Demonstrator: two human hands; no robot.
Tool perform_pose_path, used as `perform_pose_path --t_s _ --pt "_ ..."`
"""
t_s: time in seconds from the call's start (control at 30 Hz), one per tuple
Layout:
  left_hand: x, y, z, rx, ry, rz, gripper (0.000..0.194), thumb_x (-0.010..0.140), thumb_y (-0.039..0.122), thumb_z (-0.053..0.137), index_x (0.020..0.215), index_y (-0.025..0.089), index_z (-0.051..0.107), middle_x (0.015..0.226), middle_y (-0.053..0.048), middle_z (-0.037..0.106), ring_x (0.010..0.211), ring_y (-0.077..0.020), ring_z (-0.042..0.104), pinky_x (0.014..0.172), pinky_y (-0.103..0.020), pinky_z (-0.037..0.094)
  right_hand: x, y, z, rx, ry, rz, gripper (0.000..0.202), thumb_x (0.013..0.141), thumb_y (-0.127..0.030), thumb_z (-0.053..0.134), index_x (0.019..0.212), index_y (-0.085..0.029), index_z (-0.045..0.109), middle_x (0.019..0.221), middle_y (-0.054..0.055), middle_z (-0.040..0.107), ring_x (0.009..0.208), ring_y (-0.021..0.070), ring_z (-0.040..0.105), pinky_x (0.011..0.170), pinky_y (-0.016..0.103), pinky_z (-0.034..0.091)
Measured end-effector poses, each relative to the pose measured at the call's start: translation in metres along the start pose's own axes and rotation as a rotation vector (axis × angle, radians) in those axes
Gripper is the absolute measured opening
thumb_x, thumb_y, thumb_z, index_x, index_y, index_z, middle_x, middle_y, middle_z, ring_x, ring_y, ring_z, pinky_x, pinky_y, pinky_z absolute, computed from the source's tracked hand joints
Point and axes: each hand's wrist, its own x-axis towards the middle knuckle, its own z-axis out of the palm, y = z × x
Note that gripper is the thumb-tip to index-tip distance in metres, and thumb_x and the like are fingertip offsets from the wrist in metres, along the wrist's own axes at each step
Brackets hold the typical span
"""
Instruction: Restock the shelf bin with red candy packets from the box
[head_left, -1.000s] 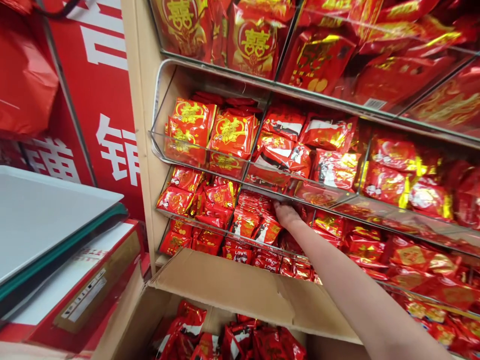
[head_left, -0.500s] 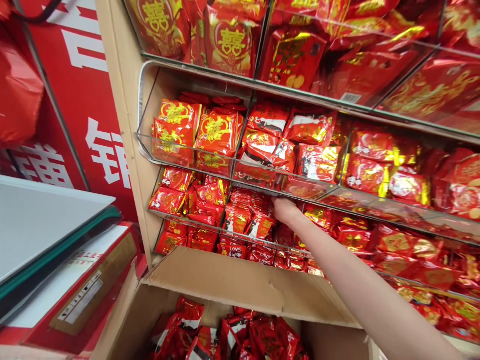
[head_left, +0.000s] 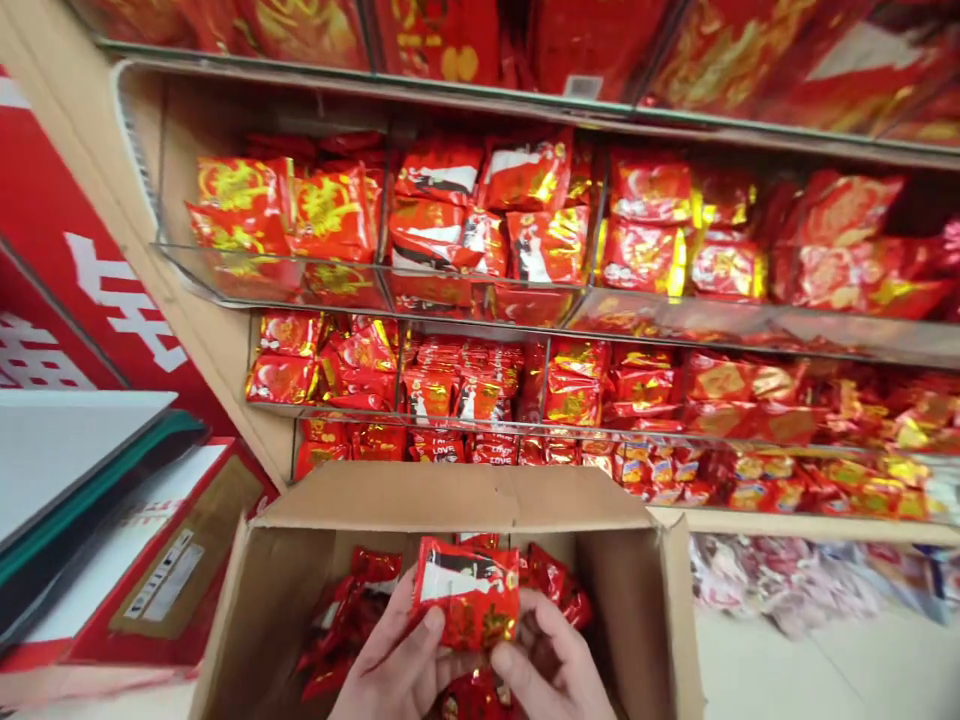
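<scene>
One glossy rectangular packet (head_left: pixel 471 592), pinched by half-curled left hand (head_left: pixel 397 655) and half-curled right hand (head_left: pixel 553 660), brown cardboard box (head_left: pixel 457 497) beneath

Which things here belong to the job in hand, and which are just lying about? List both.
Likely the job: left hand, right hand, held packet, open carton, packets inside it, shelving.

Likely just lying about: white tray, red box, bagged items.

Two bare hands are presented, the left hand (head_left: pixel 397 655) and the right hand (head_left: pixel 556 660). Each is left uncovered across the back, thumb and fingers. The fingers are slender and smoothly contoured, with rounded tips. A short thumbnail can be made out on each; finer surface detail is obscured by blur
</scene>
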Motion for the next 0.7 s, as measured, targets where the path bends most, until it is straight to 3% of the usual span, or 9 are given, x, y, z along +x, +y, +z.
perform_pose_path --t_s 0.1,0.2,0.3,0.4,0.47,0.6,0.7 --pt "0.003 0.009 0.024 0.128 -0.121 0.138 0.060 0.062 0.039 0.069 0.117 0.032 0.045 0.112 -0.001 0.061 0.100 -0.0249 0.057 0.078 -0.036 0.050 0.010 -0.019 -0.002 0.114 0.063 0.026 0.022 0.075 -0.035 0.059 0.094 -0.024 0.057 0.089 0.003 0.066 0.081 0.0149 0.062 0.073 0.025 0.050" --pt "0.006 0.019 0.041 0.367 -0.189 0.288 0.042 0.067 0.034 0.066 0.107 0.026 0.054 0.107 -0.002 0.064 0.098 -0.0224 0.057 0.081 -0.031 0.049 0.015 -0.029 -0.009 0.142 0.104 0.027 0.021 0.072 -0.034 0.063 0.088 -0.022 0.058 0.086 0.003 0.066 0.076 0.0149 0.062 0.065 0.023 0.050" --pt "0.008 0.022 0.050 0.500 -0.211 0.363 0.028 0.072 0.033 0.061 0.097 0.023 0.058 0.098 -0.002 0.067 0.095 -0.0205 0.059 0.085 -0.030 0.047 0.014 -0.025 -0.012 0.151 0.075 -0.008 0.022 0.072 -0.035 0.062 0.088 -0.021 0.055 0.087 0.004 0.066 0.079 0.0161 0.062 0.067 0.024 0.051" --pt "0.013 0.024 0.048 0.604 -0.196 0.426 0.026 0.077 0.035 0.053 0.101 0.024 0.054 0.101 -0.002 0.066 0.096 -0.0192 0.058 0.087 -0.029 0.046 0.015 -0.023 -0.020 0.055 0.041 -0.070 0.025 0.075 -0.036 0.057 0.095 -0.020 0.052 0.092 0.007 0.065 0.082 0.0182 0.062 0.071 0.028 0.051" --pt "0.019 0.032 0.042 0.778 -0.146 0.537 0.029 0.079 0.035 0.050 0.106 0.024 0.051 0.104 -0.003 0.064 0.097 -0.0188 0.058 0.088 -0.029 0.045 0.020 -0.031 -0.032 -0.138 0.070 -0.133 0.026 0.078 -0.034 0.054 0.098 -0.019 0.051 0.095 0.008 0.064 0.083 0.0190 0.061 0.073 0.029 0.051" --pt "0.038 0.070 0.029 1.271 0.003 0.930 0.026 0.080 0.029 0.046 0.104 0.023 0.054 0.113 -0.007 0.058 0.104 -0.0206 0.053 0.091 -0.034 0.042 0.056 -0.073 -0.054 -0.716 0.289 -0.427 0.027 0.080 -0.032 0.051 0.102 -0.017 0.050 0.097 0.011 0.061 0.085 0.0209 0.059 0.076 0.032 0.049" --pt "0.059 0.101 0.037 1.632 -0.007 1.105 0.027 0.082 0.026 0.039 0.102 0.021 0.057 0.119 -0.008 0.054 0.112 -0.0212 0.046 0.096 -0.038 0.036 0.101 -0.106 -0.045 -1.167 0.263 -0.590 0.027 0.084 -0.027 0.043 0.107 -0.012 0.049 0.094 0.013 0.061 0.085 0.0223 0.057 0.075 0.035 0.048"
